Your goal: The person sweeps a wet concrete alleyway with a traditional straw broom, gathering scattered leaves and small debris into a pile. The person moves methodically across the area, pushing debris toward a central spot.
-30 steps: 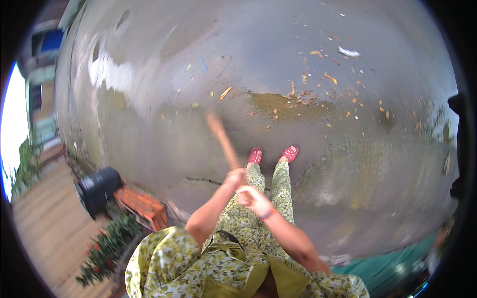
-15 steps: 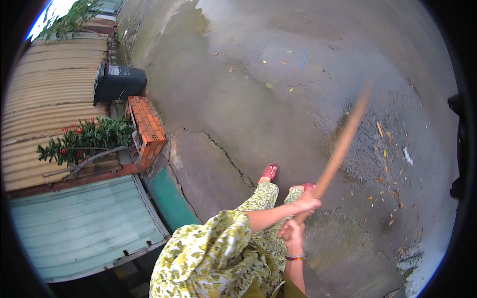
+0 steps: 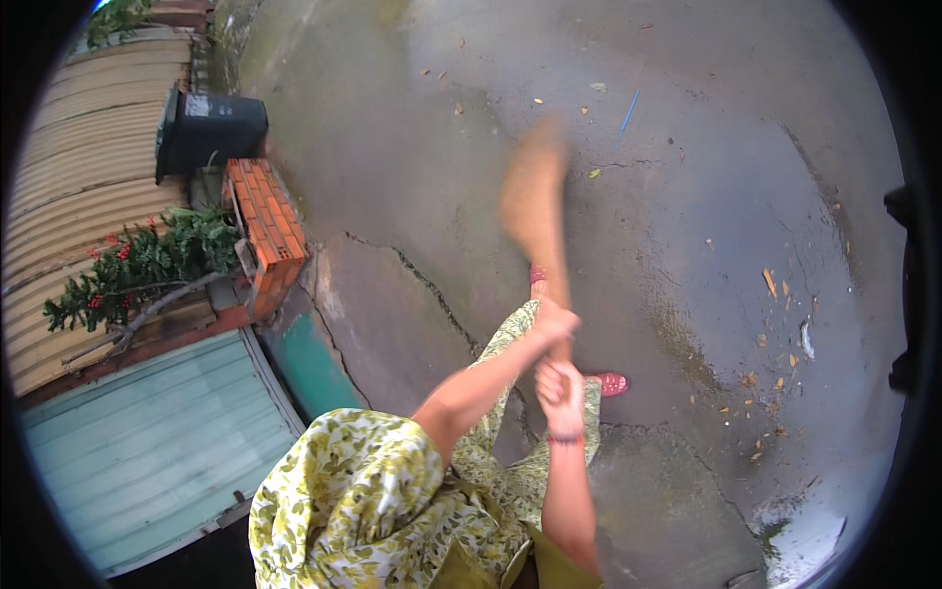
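Both of my hands grip the handle of a brown broom (image 3: 536, 191), whose wide far end is smeared by motion over the wet concrete in front of me. My left hand (image 3: 554, 325) is wrapped round the handle farther out, close to the broom's widening part. Just behind it, my right hand (image 3: 561, 387), with a coloured bracelet at the wrist, holds the handle's near end. The broom covers part of one of my red shoes (image 3: 610, 383); the other shoe shows in full. Whether the bristles touch the ground is hidden by the blur.
Scattered leaves (image 3: 751, 379), a white scrap (image 3: 807, 340) and a blue stick (image 3: 630, 110) lie on the wet ground. To the left stand a dark wheeled bin (image 3: 221, 129), a low brick block (image 3: 267, 218) and a leafy plant with red berries (image 3: 162, 265). Cracks cross the concrete.
The broom has swung from right to left, its far end now straight ahead of me. Both hands moved left with it and kept their hold. My feet are farther apart.
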Available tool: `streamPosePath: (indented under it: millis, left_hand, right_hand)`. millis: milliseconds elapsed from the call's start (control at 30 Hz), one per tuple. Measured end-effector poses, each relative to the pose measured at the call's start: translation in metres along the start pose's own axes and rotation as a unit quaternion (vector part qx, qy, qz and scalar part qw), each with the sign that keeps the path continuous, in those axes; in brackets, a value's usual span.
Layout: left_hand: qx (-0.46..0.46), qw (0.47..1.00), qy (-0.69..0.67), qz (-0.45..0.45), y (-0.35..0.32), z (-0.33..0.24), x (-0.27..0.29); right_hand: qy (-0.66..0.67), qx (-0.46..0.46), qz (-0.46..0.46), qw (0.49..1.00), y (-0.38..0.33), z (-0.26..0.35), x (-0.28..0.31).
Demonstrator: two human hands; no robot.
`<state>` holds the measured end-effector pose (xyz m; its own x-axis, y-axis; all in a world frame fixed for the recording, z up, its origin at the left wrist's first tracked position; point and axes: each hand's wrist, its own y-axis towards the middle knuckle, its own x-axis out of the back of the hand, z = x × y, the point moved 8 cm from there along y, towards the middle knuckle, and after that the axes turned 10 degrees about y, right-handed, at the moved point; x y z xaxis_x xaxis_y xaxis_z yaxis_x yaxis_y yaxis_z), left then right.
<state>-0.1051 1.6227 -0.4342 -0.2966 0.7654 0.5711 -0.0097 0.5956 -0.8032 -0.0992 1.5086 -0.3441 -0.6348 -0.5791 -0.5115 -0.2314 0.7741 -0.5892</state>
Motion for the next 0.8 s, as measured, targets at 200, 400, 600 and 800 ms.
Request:
streamPosePath:
  millis: [200,400,600,800]
  left_hand:
    - [-0.212,0.921,0.068,0.319,-0.071,-0.184,-0.077]
    - [-0.230,0.917,-0.041,0.323,-0.074,-0.175,0.033]
    - [0.032,0.938,-0.319,0.132,0.015,0.022,0.207]
    - [0.129,0.874,-0.464,-0.068,0.160,0.186,0.312]
  right_hand:
    - [-0.105,0.375,-0.133,0.911,-0.038,0.069,-0.061]
    - [-0.250,0.308,-0.124,0.909,0.009,0.001,-0.089]
    - [-0.368,-0.108,-0.104,0.918,0.108,-0.161,-0.066]
    - [-0.728,-0.035,-0.121,0.674,0.188,-0.128,-0.119]
